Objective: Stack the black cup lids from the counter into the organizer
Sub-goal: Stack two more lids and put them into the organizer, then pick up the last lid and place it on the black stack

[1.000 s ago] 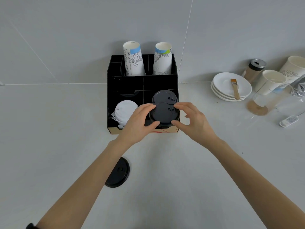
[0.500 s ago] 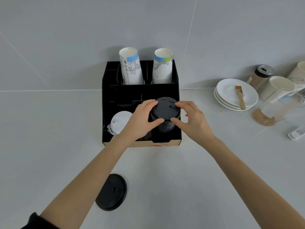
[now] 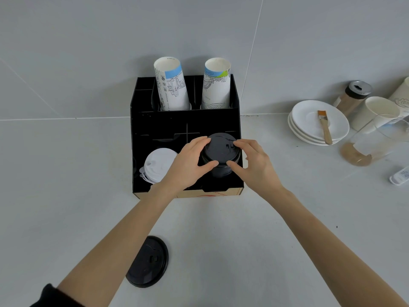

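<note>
A black organizer (image 3: 141, 120) stands against the wall. In its front right compartment is a stack of black cup lids (image 3: 220, 151). My left hand (image 3: 188, 162) grips the stack's left side and my right hand (image 3: 252, 165) grips its right side, thumbs at the front. One more black cup lid (image 3: 148, 262) lies flat on the counter near me, partly hidden under my left forearm. White lids (image 3: 159, 162) fill the front left compartment.
Two stacks of paper cups (image 3: 171, 85) stand upside down in the organizer's back slots. To the right sit white saucers (image 3: 305, 120) with a brush (image 3: 324, 127), a shaker jar (image 3: 354, 96), paper cups (image 3: 376, 111) and a clear pitcher (image 3: 371, 140).
The held black lid moved back onto the stack in the front right compartment, and both hands closed around the stack. The camera leaned in closer.
</note>
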